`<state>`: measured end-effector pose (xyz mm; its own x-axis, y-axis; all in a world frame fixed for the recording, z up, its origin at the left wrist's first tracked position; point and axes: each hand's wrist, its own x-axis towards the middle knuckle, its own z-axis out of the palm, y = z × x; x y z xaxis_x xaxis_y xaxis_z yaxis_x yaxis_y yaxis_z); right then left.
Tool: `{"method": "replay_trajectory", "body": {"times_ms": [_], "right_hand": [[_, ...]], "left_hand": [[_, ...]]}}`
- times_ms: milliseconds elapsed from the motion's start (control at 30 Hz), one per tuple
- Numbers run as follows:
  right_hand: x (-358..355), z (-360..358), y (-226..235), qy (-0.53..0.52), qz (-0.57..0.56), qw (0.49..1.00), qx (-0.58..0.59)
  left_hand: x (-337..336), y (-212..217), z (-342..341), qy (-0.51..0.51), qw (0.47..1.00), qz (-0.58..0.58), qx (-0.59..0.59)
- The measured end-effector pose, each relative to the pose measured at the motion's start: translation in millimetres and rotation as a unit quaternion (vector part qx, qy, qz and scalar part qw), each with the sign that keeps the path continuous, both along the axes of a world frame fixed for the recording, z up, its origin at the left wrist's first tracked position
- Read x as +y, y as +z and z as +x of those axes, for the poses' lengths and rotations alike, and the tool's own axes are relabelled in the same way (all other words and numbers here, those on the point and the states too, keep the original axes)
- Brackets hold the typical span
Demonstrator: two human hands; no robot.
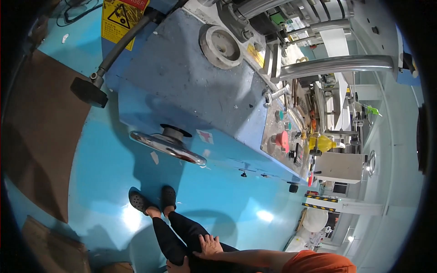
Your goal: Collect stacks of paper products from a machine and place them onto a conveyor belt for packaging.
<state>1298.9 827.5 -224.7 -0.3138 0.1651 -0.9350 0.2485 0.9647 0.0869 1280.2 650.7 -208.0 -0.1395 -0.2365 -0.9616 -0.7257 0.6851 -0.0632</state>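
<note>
A factory or industrial workshop floor with heavy machinery.
A large blue machine (182, 68) fills the upper middle, its paint scuffed, with a chrome handwheel (168, 148) on its side at centre left. A yellow warning label (119, 22) is at upper left. Right of centre, a control panel carries a large red push-button (282, 140) and green buttons (279, 115). A thick polished metal bar (337, 67) spans the upper right. Glossy turquoise flooring (100, 177) runs beneath. At lower right, black-and-yellow hazard stripes (322, 198) mark a white structure.

The blue floor (100, 177) bears a brown mat (45, 123).
</note>
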Motion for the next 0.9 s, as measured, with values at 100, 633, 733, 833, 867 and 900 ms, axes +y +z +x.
{"method": "replay_trajectory", "body": {"times_ms": [100, 633, 733, 833, 867, 900], "right_hand": [[-2.1, -5.4, 3.7, 0.007, -0.005, 1.000, 0.010], [9.8, -12.6, 2.0, 0.018, -0.033, 0.999, 0.032], [13.5, -11.7, -0.4, 0.006, -0.031, 0.999, 0.030], [17.8, -8.4, -2.3, 0.005, -0.031, 0.999, 0.030], [19.3, -7.6, -2.5, 0.005, -0.031, 0.999, 0.030], [21.1, -7.3, -2.8, 0.004, -0.033, 0.999, 0.032]], "left_hand": [[-2.0, -11.6, 13.4, 0.006, 0.999, 0.037, -0.010], [16.8, -23.2, 30.1, 0.015, 0.995, -0.005, -0.097], [21.2, -25.8, 35.6, 0.020, 0.996, -0.011, -0.084], [25.4, -27.3, 39.3, 0.031, 0.997, -0.018, -0.066], [27.0, -27.2, 39.5, 0.040, 0.997, -0.020, -0.057], [28.8, -28.3, 41.3, 0.040, 0.997, -0.020, -0.057]]}}
